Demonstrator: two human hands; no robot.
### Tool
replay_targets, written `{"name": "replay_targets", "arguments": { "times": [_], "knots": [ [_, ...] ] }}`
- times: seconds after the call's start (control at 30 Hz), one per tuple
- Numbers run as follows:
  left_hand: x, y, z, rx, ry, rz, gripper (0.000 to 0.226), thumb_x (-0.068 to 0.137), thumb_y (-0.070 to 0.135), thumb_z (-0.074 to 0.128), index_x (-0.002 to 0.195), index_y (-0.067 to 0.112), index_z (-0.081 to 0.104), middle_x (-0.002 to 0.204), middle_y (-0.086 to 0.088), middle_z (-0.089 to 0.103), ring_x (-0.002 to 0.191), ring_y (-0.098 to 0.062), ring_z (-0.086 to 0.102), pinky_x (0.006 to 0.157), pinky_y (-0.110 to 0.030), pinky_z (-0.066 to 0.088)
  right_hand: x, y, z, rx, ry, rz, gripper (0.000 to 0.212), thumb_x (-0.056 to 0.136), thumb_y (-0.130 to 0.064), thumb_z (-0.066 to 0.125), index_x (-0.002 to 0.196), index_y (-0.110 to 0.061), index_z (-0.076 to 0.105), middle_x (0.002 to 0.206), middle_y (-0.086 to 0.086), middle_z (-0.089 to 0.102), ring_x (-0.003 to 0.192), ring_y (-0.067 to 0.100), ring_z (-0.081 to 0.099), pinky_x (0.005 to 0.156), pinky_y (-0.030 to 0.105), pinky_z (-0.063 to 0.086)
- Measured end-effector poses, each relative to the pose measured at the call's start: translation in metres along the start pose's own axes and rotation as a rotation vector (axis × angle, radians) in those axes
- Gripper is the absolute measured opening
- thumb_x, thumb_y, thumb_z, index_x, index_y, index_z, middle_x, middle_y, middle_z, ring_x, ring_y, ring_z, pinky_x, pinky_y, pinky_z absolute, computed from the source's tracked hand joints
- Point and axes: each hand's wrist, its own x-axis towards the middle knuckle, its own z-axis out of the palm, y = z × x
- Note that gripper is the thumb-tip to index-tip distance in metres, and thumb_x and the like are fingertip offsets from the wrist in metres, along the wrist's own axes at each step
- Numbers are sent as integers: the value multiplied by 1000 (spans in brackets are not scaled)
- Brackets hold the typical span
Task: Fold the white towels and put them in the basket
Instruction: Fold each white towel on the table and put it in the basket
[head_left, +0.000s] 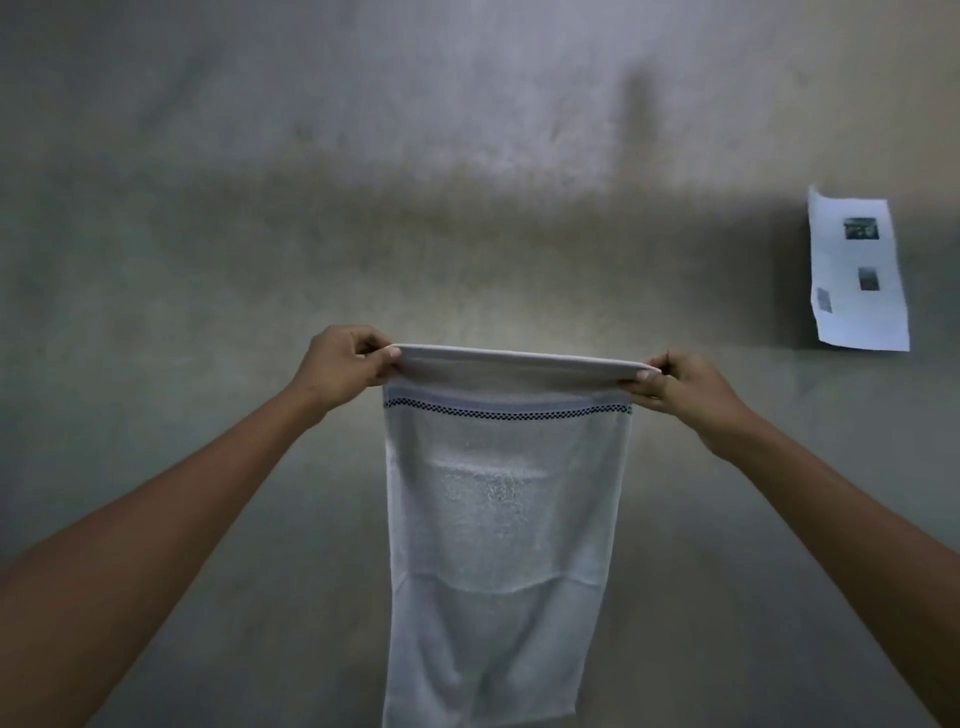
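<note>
A: Where is the white towel (504, 519) held?

B: It is held up in the air and stretched along its top edge. One upper corner is pinched by the left hand (345, 366), the other by the right hand (685, 387). Each grip is clamped on the cloth, thumb over curled fingers. The rest hangs straight down in front of the grey surface (208, 208)

A: Is a fold made?

B: A second edge is seen across the lower part, so the cloth is probably doubled over once; that is judged, not certain. The basket is not seen at all

A: What could go wrong from here?

B: Only a little cloth is taken in each grip. If one pinch is loosened as the corners are brought together, that corner may be dropped and the fold lost. The hanging layers are held by nothing below, so they may be swung out of line by a quick move, and a crooked fold would be made. The bottom end is cut off by the frame, so it cannot be told whether it is dragged on anything

A: And the sheet of paper (857, 270)?

B: It is well apart on the right; no trouble is expected from it
</note>
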Motion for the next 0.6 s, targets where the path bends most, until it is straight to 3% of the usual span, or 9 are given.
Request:
{"name": "replay_targets", "arguments": {
  "times": [0.1, 0.2, 0.27, 0.33, 0.43, 0.6],
  "knots": [
    [-29, 6, -15, 39, -147, -64, 10, 85, 14, 67, 75, 13, 68, 73, -10, 72, 75, -24, 70, 68, -26, 59, -35, -3, -8, -15, -141, 50, 5, 94, -1, 50, 89, -2, 51, 99, 20, 62, 82, 18, 70, 67, 20, 58],
    [-67, 5, -32, 147, -471, -225, 23, 81, 22, 69, 90, 0, 67, 85, -16, 74, 80, -22, 72, 70, -25, 58, -73, 12, -21, -56, -347, 154, 4, 92, -4, 54, 90, -2, 51, 100, 23, 68, 89, 22, 71, 74, 28, 59],
    [-96, 2, -40, 117, -654, -346, 51, 68, 37, 78, 95, -5, 64, 89, -18, 73, 82, -23, 72, 75, -29, 57, -102, 25, -27, -49, -461, 235, 16, 87, -15, 63, 89, -3, 51, 100, 23, 70, 96, 26, 70, 81, 35, 58],
    [-123, -4, -45, 96, -779, -433, 72, 51, 50, 84, 94, -5, 64, 90, -20, 72, 81, -25, 72, 76, -29, 58, -130, 36, -31, -17, -546, 301, 49, 67, -41, 80, 87, -5, 52, 99, 22, 71, 96, 26, 70, 78, 32, 59],
    [-163, -10, -49, 110, -920, -537, 53, 58, 39, 82, 91, -1, 67, 89, -20, 72, 77, -26, 72, 66, -21, 57, -171, 46, -32, 14, -638, 406, 75, 41, -54, 88, 85, -5, 52, 91, 21, 71, 93, 30, 70, 71, 28, 59],
    [-224, -32, -47, 103, -1170, -697, 19, 76, 20, 69, 85, 4, 66, 81, -14, 72, 70, -23, 71, 66, -23, 55, -225, 70, -29, 49, -756, 579, 79, 37, -49, 92, 85, -2, 52, 85, 23, 68, 89, 34, 70, 69, 30, 60]
  ]
}}
